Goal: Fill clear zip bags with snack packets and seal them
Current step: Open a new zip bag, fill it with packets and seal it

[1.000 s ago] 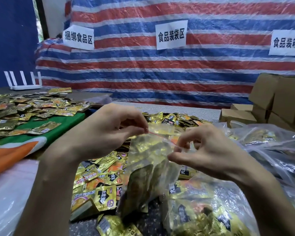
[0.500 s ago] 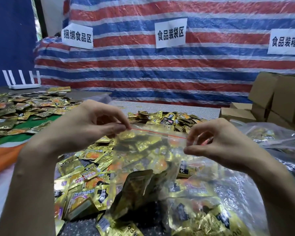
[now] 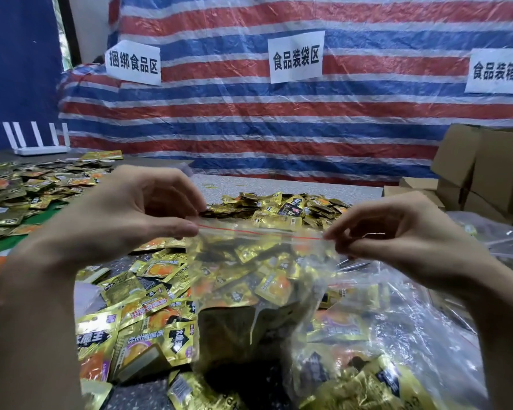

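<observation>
The hands stand further apart than a second ago, drawing the zip strip [image 3: 258, 231] taut between them. The left hand [image 3: 137, 220] pinches the top left corner of the clear zip bag [image 3: 249, 261], the right hand [image 3: 397, 232] its right corner. The bag, holding snack packets [image 3: 274, 287], hangs over loose packets [image 3: 148, 309] on the table [image 3: 279, 186]

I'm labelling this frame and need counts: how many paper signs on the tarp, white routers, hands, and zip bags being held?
Paper signs: 3
White router: 1
Hands: 2, the left hand and the right hand, each pinching a top corner of the bag
Zip bag held: 1
Total: 7
The loose snack packets are too many to count.
</observation>
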`<state>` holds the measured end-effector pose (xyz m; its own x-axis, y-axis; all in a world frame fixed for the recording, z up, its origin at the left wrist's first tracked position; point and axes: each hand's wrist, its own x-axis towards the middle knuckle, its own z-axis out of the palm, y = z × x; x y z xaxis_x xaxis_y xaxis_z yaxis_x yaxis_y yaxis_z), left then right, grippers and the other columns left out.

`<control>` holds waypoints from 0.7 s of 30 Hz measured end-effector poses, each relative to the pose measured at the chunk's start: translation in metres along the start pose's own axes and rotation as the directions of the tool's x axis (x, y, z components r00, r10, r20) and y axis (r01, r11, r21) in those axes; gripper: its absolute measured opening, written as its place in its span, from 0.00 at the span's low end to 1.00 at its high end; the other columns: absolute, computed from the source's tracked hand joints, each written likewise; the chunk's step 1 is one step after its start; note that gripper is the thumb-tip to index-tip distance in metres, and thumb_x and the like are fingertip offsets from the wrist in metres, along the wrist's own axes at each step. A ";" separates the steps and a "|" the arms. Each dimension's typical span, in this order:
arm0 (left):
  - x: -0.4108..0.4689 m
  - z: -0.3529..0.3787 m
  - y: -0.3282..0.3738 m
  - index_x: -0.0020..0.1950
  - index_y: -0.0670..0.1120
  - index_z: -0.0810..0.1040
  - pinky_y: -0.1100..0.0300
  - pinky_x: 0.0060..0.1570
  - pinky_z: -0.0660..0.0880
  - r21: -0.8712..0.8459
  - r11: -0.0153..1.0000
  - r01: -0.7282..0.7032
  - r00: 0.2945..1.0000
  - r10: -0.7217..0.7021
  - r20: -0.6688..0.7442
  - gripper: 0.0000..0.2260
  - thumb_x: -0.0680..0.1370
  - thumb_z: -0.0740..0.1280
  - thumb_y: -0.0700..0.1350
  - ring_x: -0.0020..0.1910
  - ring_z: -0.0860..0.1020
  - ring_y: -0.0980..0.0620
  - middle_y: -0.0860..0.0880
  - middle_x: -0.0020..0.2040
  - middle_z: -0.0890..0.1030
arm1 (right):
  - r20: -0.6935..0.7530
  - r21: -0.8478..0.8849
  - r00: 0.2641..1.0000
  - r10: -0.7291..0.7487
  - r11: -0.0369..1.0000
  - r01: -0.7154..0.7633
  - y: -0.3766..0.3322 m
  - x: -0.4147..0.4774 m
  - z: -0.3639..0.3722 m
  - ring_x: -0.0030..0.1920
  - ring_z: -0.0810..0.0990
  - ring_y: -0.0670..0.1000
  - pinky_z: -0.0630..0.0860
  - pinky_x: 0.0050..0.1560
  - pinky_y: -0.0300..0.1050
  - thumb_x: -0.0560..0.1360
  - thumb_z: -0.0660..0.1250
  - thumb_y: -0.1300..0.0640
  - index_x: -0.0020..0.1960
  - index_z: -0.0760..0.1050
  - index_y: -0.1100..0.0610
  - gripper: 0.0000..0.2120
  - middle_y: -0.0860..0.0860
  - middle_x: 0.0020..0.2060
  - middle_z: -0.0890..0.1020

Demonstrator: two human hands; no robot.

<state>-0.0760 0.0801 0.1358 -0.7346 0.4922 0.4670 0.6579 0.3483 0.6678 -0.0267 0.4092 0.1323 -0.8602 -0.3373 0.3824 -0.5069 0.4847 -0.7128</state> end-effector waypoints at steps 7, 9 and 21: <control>0.009 0.004 -0.011 0.43 0.43 0.81 0.64 0.39 0.81 -0.044 0.998 0.051 0.975 -0.059 -0.215 0.15 0.60 0.79 0.42 0.40 0.85 0.49 0.45 0.40 0.85 | -0.154 0.200 0.980 0.123 0.975 -0.091 0.003 0.008 0.006 0.40 0.84 0.55 0.81 0.42 0.44 0.62 0.77 0.63 0.42 0.83 0.58 0.09 0.58 0.39 0.86; 0.017 0.013 -0.016 0.43 0.39 0.78 0.65 0.37 0.80 -0.069 0.994 0.082 0.957 -0.098 -0.275 0.15 0.61 0.78 0.39 0.38 0.84 0.51 0.43 0.39 0.84 | -0.206 0.248 0.961 0.185 0.960 -0.131 0.007 0.012 0.014 0.40 0.81 0.55 0.78 0.42 0.45 0.66 0.75 0.71 0.43 0.79 0.60 0.10 0.58 0.37 0.84; 0.029 0.027 -0.025 0.46 0.44 0.80 0.58 0.44 0.79 0.003 0.989 0.150 0.953 -0.143 -0.265 0.11 0.71 0.73 0.30 0.41 0.81 0.51 0.45 0.42 0.82 | -0.182 0.097 0.950 0.254 0.966 -0.240 0.006 0.019 0.030 0.38 0.81 0.51 0.82 0.41 0.46 0.74 0.69 0.70 0.47 0.82 0.58 0.09 0.59 0.40 0.83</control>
<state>-0.1096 0.1073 0.1174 -0.8388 0.2077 0.5033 0.5411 0.4208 0.7281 -0.0440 0.3812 0.1178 -0.9558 -0.0502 0.2896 -0.2783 0.4711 -0.8370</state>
